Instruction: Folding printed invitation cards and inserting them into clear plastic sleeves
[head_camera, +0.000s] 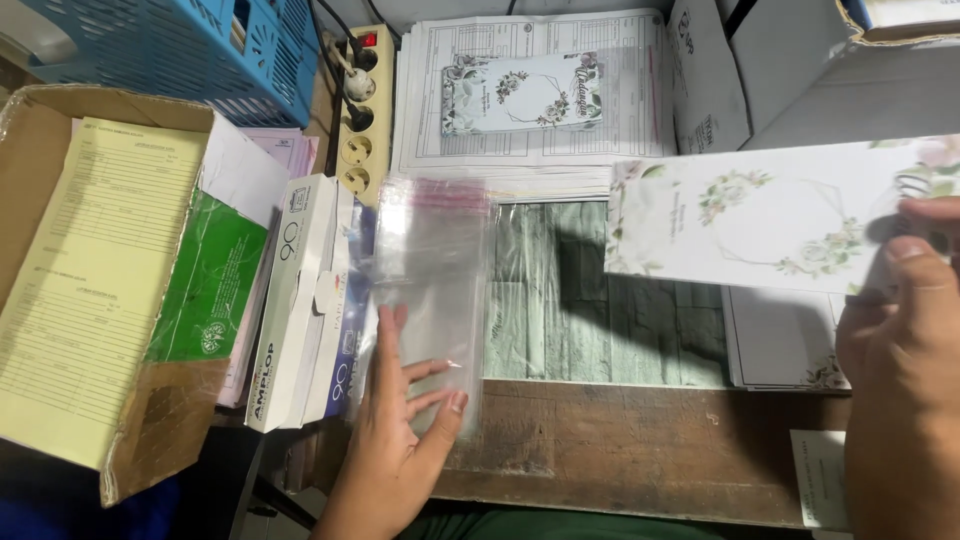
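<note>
Clear plastic is what my left hand (400, 420) is pinning: fingers (432, 385) spread flat on the sleeve (432, 290), steadying it on the tabletop (620, 440) beside the white envelope boxes (300, 300). My right hand (900, 340) is pinching the floral card (760, 215) by its edge, keeping it lifted and level above the tabletop, its printed wreath facing up.
</note>
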